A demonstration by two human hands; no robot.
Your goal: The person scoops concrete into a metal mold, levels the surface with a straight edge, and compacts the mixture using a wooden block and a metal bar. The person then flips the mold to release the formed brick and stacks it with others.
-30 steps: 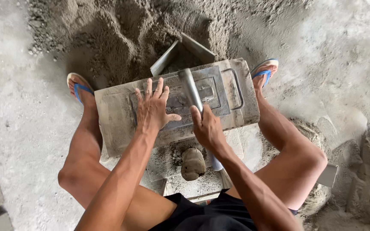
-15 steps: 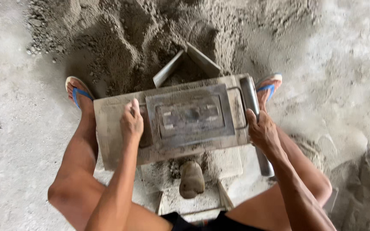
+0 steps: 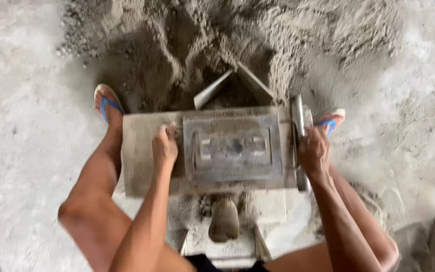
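You sat astride a grey rectangular mould box (image 3: 142, 166), and everything else lay around that box. Your left hand (image 3: 164, 147) was curled shut over the left edge of the raised metal plate (image 3: 232, 148) in the middle of the box, fingers hooked at the plate's rim. Your right hand (image 3: 314, 153) was closed around a metal bar (image 3: 298, 128) that ran along the right end of the box, gripping it about midway along its length. The plate sat square inside the box top, its surface dusted grey.

Beyond the far side of the box, a metal scoop (image 3: 235, 83) stuck out of a heap of damp sand (image 3: 278, 35). Your feet in blue-strapped sandals stood at the two far corners of the box, the left sandal (image 3: 105, 103) just beyond the left corner and the right sandal (image 3: 330, 121) touching the right end by the bar. On the near side of the box, between your knees, a rounded stone (image 3: 224, 220) rested on a pale slab (image 3: 273, 211).
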